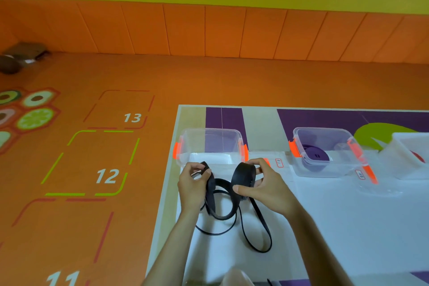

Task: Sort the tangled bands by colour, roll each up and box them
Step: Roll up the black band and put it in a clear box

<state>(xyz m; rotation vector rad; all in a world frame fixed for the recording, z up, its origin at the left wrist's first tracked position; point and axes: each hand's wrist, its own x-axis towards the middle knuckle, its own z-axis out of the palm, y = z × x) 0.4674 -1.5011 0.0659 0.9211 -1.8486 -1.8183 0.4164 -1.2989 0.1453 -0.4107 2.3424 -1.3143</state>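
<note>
At the left end of the table (348,220), a person's right hand (264,187) pinches a half-wound coil of black band (243,173) between thumb and fingers. The left hand (193,184) grips the feeding strand just beside it. The loose tail lies in crossing loops nearer the person. A clear box (210,132), seemingly empty, waits just beyond the hands. Likely risks: the coil springing open if the pinch slackens, or the crossed loops tightening into a knot.

I see right hand (262,189) gripping the rolled part of the black band (243,175), with left hand (192,183) pinching a stretch just left of it. Loose loops trail onto the table (348,227). Just beyond the hands is a clear box (210,133). Right of it, a second box (320,130) holds a purple roll (314,154).
</note>
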